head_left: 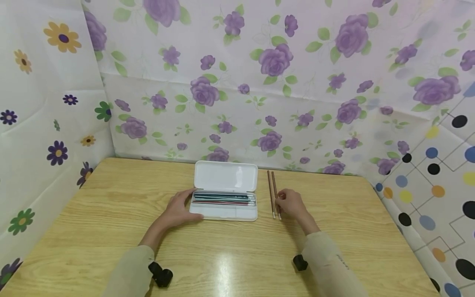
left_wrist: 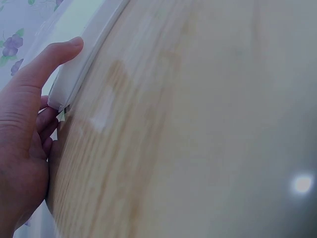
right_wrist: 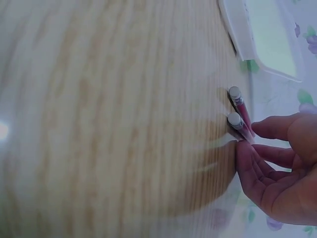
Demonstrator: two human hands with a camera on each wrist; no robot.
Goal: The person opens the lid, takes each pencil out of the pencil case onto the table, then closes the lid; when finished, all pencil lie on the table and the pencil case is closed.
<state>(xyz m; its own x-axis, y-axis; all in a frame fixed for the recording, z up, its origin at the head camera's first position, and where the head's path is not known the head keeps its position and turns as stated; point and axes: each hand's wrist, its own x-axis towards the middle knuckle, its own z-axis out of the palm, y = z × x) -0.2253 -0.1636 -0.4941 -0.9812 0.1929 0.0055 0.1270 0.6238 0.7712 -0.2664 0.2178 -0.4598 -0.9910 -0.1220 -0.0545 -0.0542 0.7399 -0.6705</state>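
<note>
A white pencil case (head_left: 215,213) lies with its lid (head_left: 225,175) raised at the back. Several dark, green and red pencils (head_left: 222,197) rest side by side inside it. My left hand (head_left: 178,210) grips the left end of the case, its thumb (left_wrist: 67,50) on the front rim. To the right of the case, two brown pencils (head_left: 271,192) lie nearly parallel on the table, white eraser ends (right_wrist: 235,92) toward me. My right hand (head_left: 292,203) pinches the right-hand pencil (head_left: 274,183) between thumb and fingers, near its eraser end.
The wooden table (head_left: 230,247) runs back to a wall covered in purple-flowered cloth (head_left: 237,119). Patterned sheets also hang at the left and right sides. Black wrist cameras (head_left: 161,275) sit at both sleeves.
</note>
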